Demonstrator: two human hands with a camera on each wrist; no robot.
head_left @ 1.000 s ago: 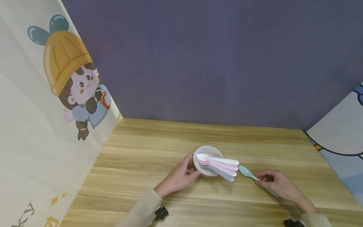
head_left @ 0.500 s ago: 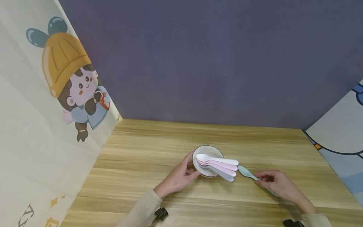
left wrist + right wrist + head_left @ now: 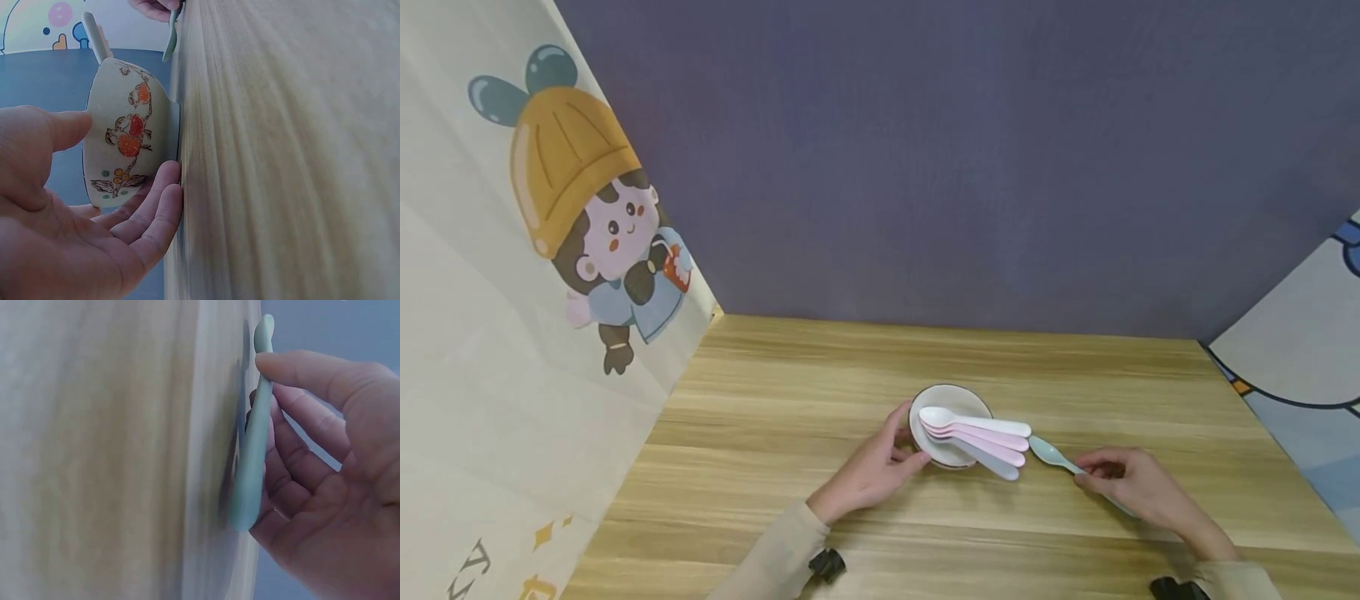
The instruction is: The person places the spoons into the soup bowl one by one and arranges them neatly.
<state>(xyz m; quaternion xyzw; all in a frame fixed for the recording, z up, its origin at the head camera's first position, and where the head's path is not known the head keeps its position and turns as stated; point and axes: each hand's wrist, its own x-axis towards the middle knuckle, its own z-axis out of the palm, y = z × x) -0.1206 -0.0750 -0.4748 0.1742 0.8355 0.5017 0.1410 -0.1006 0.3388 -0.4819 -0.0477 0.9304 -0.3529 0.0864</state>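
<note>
A small bowl [image 3: 931,397] with a dark rim stands on the table; its outer wall [image 3: 140,106] carries orange and red bird and leaf drawings. My left hand [image 3: 874,468] holds it from the left, thumb at the rim and fingers around the side near the base. In the bowl lies a fanned stack of spoons: a white spoon [image 3: 992,426] on top, pink spoons [image 3: 1003,454] below it, a grey-lilac spoon [image 3: 1000,467] lowest. Their handles stick out over the right rim. My right hand [image 3: 1138,487] pinches a pale green spoon [image 3: 250,469] by its handle, low over the tabletop, its head towards the bowl.
The wood-grain table [image 3: 760,375] ends at a dark blue-grey back panel [image 3: 925,167]. On the left rises a pale panel with a cartoon figure [image 3: 625,233]; another printed panel [image 3: 1285,350] stands on the right. Black wrist mounts [image 3: 827,565] sit by both sleeves.
Almost nothing differs. The view shifts very slightly, while both hands keep their hold on the bowl and the pale green spoon.
</note>
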